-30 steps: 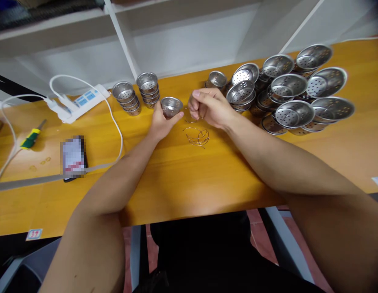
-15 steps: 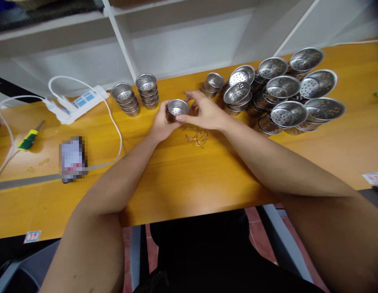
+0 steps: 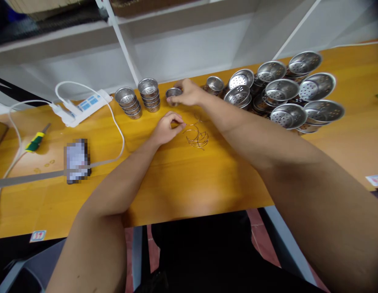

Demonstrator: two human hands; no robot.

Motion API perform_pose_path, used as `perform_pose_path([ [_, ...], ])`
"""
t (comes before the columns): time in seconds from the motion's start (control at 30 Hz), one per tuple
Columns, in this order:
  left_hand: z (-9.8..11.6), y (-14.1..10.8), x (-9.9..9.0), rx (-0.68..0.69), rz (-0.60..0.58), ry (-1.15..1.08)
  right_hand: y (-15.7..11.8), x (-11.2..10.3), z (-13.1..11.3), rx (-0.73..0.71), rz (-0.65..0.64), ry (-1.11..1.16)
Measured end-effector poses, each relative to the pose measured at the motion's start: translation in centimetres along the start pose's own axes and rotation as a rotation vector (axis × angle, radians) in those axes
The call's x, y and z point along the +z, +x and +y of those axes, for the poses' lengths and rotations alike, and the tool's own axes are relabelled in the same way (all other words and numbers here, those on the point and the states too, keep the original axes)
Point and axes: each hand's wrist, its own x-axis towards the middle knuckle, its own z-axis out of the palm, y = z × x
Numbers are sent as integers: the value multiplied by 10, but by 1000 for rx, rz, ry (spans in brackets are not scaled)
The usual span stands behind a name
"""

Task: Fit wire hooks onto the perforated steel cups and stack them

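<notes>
My right hand [image 3: 189, 92] is closed on the rim of a small perforated steel cup [image 3: 173, 97], upright at the back of the table beside two stacks of such cups. My left hand [image 3: 169, 128] is nearer me, its thumb and forefinger pinched on a thin wire ring [image 3: 198, 119], which is faint and blurred. Just right of those fingertips, several curved wire rings [image 3: 197, 140] lie in a loose pile. To the left of the held cup stand a near stack of cups [image 3: 127, 99] and a second stack [image 3: 149, 91].
A small cup [image 3: 215, 84] and several larger perforated cups [image 3: 288, 116] crowd the right side. On the left are a white power strip [image 3: 88, 108] with cables, a screwdriver [image 3: 36, 141] and a blurred-out rectangular object [image 3: 77, 160]. Shelving [image 3: 182, 44] runs behind.
My right hand has carried the cup back and slightly left, beside the stacks. My left hand has let go of the cup and now pinches a wire ring near the pile.
</notes>
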Motion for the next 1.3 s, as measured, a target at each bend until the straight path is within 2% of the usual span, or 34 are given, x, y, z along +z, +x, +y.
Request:
perform_pose_path([
  [0.1, 3, 0, 0, 4, -20, 18, 12, 17, 4, 82, -9, -112],
  [0.2, 0, 1, 2, -49, -8, 3, 12, 31, 13, 36, 15, -171],
  [0.27, -2, 1, 4, -79, -1, -26, 8, 31, 22, -5, 33, -175],
  [0.33, -3, 1, 6, -80, -1, -41, 1, 19, 36, -36, 83, -161],
  [0.4, -4, 0, 6, -71, -2, -41, -4, -5, 58, -45, 178, -152],
  [0.5, -4, 0, 5, -64, -5, -33, -2, -49, 102, 12, 333, -199],
  [0.57, -3, 0, 4, -62, -7, -25, 4, -70, 133, 0, 334, -222],
  [0.67, -2, 0, 3, -57, -2, -21, 10, -78, 164, -60, 318, -202],
  [0.73, -1, 0, 2, -53, 0, -18, 8, -73, 168, -112, 289, -177],
  [0.8, -2, 0, 2, -42, -1, -16, 2, -69, 158, -158, 254, -156],
  [0.87, -4, -1, 2, -30, -6, -18, -9, -69, 136, -126, 272, -168],
  [0.93, -9, -1, 3, -31, -7, -29, -24, -73, 102, -26, 324, -227],
  [1.0, -16, -1, 5, -49, 21, -57, -42, -77, 64, -16, 294, -301],
  [1.07, -23, 0, 9, -69, 85, -91, -62, -75, 28, -140, 186, -338],
  [1.13, -28, 1, 12, -69, 153, -106, -84, -65, 2, -239, 17, -327],
  [1.23, -26, 3, 11, -7, 158, -100, -113, -42, -14, -370, -200, -259],
  [1.3, -21, 2, 9, 39, 100, -104, -129, -28, -14, -411, -237, -183],
])
